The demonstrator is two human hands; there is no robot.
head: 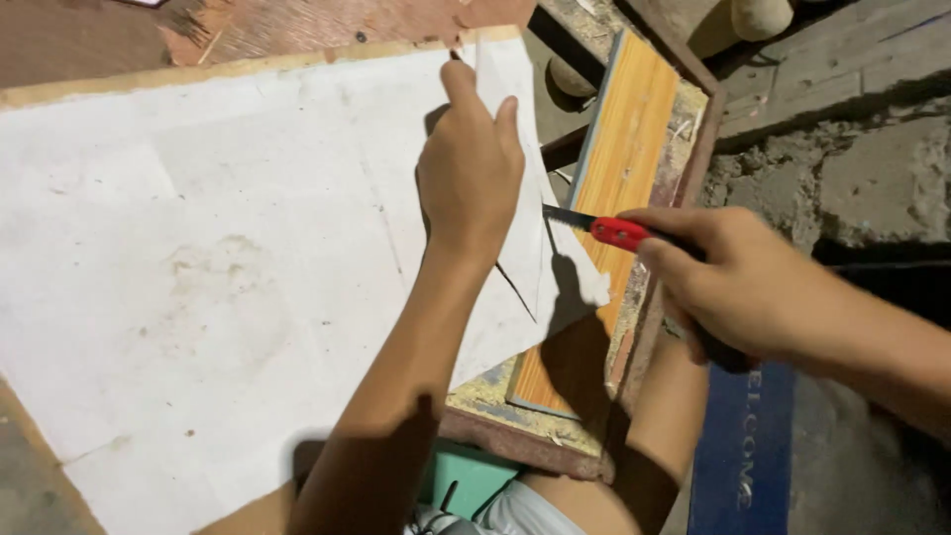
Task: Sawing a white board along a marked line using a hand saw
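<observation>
From the head camera, looking down: a person is cutting a big white sheet (198,267) that lies on a board. The cut is partway done, I think. A thin dark slit (515,289) already runs through the sheet near its right edge.

The left hand (471,168) presses flat-ish on the sheet, fingers curled over the edge, holding it down. It grips nothing else that I can see. The right hand (738,282) is closed tight round a cutter knife (619,233) with a red part and a dark blade. The blade points left and its tip sits just beside the left wrist, touching or nearly touching the sheet's edge.

So the sheet is under the left hand and just left of the knife hand.

Under the sheet's right side lies an orange wooden plank (624,149) in a rusty metal frame (693,168). A blue mat (743,446) lies on the floor below.

The next pull looks like it needs care: the blade is very near the holding hand, and the sheet must stay still and flat.
</observation>
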